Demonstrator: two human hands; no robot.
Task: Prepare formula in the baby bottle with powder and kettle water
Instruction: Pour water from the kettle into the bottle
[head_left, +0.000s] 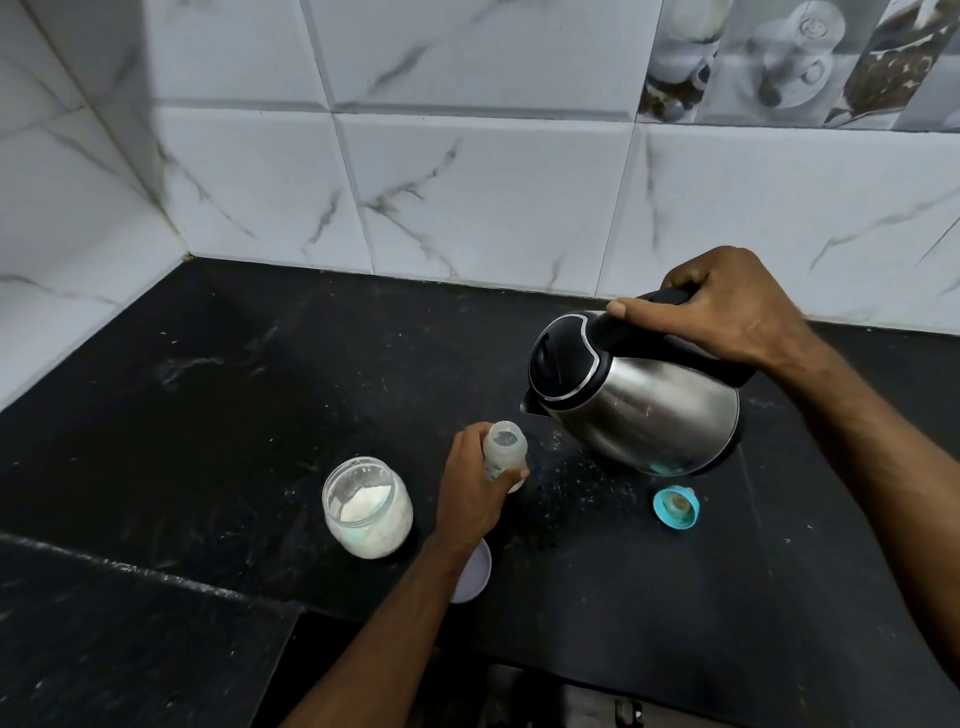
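Observation:
My left hand (470, 491) grips the open baby bottle (505, 447), which stands upright on the black counter (208, 415). My right hand (727, 306) grips the black handle of the steel kettle (644, 400) and holds it tilted to the left above the counter. The spout hangs just above and right of the bottle's mouth. No stream of water is visible. An open glass jar (368, 506) with white powder stands left of my left hand. The bottle's teal cap with its nipple (675, 506) lies on the counter under the kettle.
A pale round lid (475, 574) lies partly under my left forearm. White specks of powder dot the counter around the bottle. Marble-patterned wall tiles (467, 182) close the back and left side. The counter's front edge (363, 618) steps down at the lower left.

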